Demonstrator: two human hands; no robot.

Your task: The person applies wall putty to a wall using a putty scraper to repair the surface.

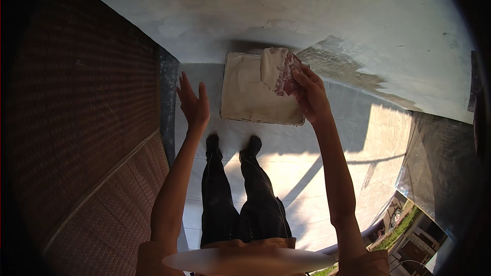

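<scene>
Flanked by a patchy wall (230,10) and brown panel (97,97), a paste-covered tray (221,103) is overhung by a smeared scraper (280,73) pinched in the right hand (313,97) (the left hand (195,106) is splayed, well apart).

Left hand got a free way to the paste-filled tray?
Probably yes: the left hand looks empty, just left of the paste-filled tray, nothing visible between; the right hand holds a flat scraper over its right side.

Short brown sleeves (153,256), bare forearms (337,174), long black trousers (263,209), dark footwear (252,145)
</scene>
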